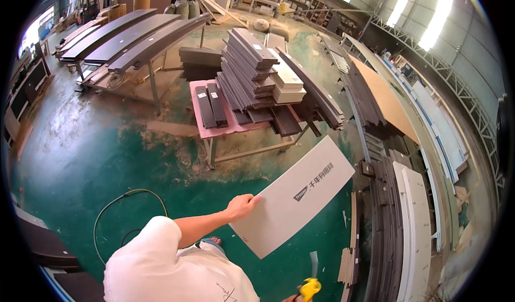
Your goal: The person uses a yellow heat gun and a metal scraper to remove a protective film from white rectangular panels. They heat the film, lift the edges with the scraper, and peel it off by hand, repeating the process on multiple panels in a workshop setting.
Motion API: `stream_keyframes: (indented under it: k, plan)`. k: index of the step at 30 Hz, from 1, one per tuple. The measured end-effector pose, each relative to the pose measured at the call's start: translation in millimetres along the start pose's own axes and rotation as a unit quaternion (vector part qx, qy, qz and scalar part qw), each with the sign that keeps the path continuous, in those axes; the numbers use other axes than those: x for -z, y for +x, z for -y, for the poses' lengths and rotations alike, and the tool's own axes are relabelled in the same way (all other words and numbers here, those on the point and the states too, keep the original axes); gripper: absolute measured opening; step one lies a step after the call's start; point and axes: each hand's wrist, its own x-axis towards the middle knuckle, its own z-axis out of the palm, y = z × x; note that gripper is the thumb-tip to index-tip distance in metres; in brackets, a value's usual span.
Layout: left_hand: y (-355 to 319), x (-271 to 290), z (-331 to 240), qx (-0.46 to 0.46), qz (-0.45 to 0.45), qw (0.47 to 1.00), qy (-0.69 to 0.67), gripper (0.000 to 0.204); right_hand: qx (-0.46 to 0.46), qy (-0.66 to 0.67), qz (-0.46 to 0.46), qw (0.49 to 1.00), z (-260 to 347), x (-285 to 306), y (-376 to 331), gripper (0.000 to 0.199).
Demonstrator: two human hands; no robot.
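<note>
My left hand (pixel 242 206) grips the left edge of a pale, flat rectangular board (pixel 292 200), fingers closed round it. The board hangs tilted in front of me above the green floor, its printed face up. At the lower edge of the view, my right hand (pixel 292 299) is mostly cut off and closed on a yellow tape dispenser (pixel 310 288). From the dispenser a short, translucent strip of tape (pixel 314 264) sticks out, apart from the board.
Ahead, a metal-legged table (pixel 236 156) with a pink top bears stacked dark boards (pixel 249 68) and white boards (pixel 287 76). Dark panels (pixel 134 36) lie on a stand at the far left. Long board stacks (pixel 387 221) line my right. A hose (pixel 110 202) loops across the floor.
</note>
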Motion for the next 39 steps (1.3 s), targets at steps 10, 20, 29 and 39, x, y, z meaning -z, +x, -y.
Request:
stream_keyframes:
  k: [10, 20, 29, 39]
  plan:
    - [146.7, -16.4, -55.0, 0.059, -0.026, 0.992, -0.111, 0.070, 0.113, -0.379, 0.081, 0.915, -0.3, -9.2, 183.2, 0.022]
    - [324.4, -61.2, -162.5, 0.065, -0.227, 0.956, -0.174, 0.065, 0.069, 0.120, 0.249, 0.959, 149.9, -97.1, 532.9, 0.054]
    - [500.8, -36.5, -189.1, 0.083, -0.369, 0.893, -0.243, 0.058, 0.036, 0.092, 0.196, 0.976, 271.5, -222.3, 754.1, 0.018]
    - [576.7, 79.9, -204.7, 0.103, -0.052, 0.933, -0.341, 0.042, -0.007, 0.021, 0.190, 0.982, 381.2, -373.0, 883.2, 0.016]
